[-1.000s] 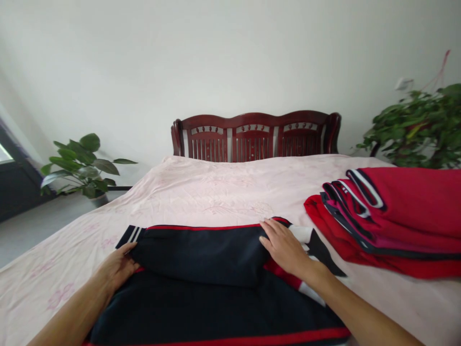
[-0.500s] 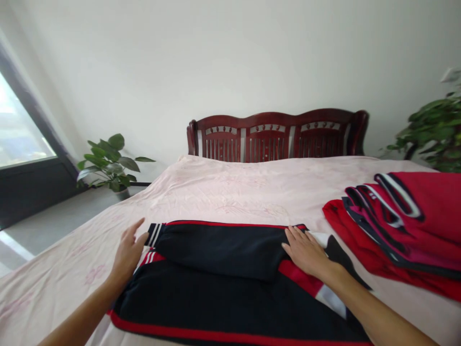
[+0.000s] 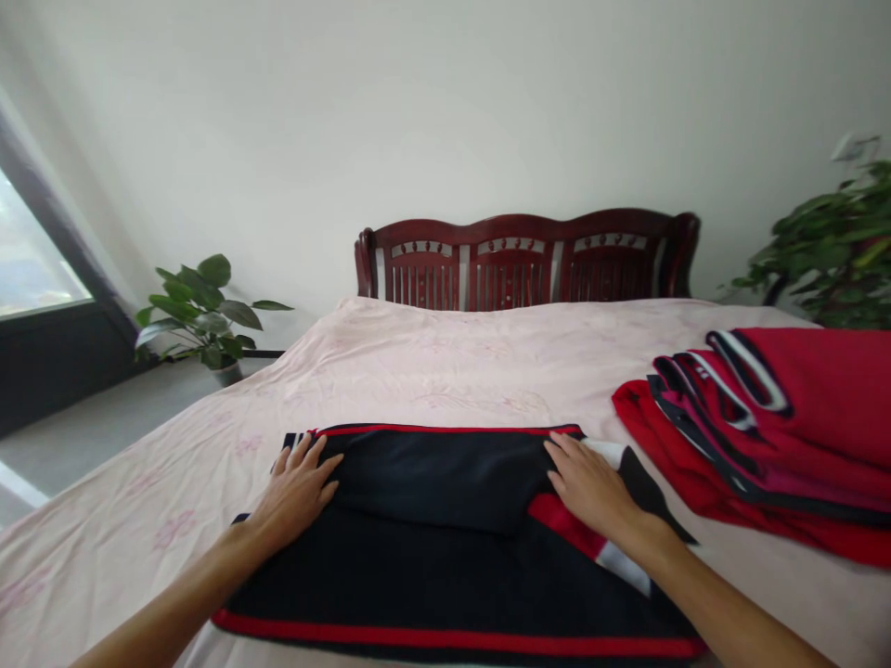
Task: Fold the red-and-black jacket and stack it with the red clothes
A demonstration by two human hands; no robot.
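Pale-pink floral bedsheet (image 3: 432,371) bears folded navy cloth garment w/ red trim (image 3: 432,575) at near side, long axis L–R, white-striped cuff (image 3: 290,440) pointing L. L hand (image 3: 296,487) rests flat by cuff, R hand (image 3: 590,478) flat nr opp. end; both w/ fingers spread.

Soft daylight from left glass pane (image 3: 32,260) (1 bright strip (image 3: 20,483) on floor (image 3: 90,408)); edges stretched.

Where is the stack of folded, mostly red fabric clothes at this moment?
In the head view, the clothes stack lies at the right edge, on the pale pink floral bedsheet, right of the dark navy red-trimmed garment.
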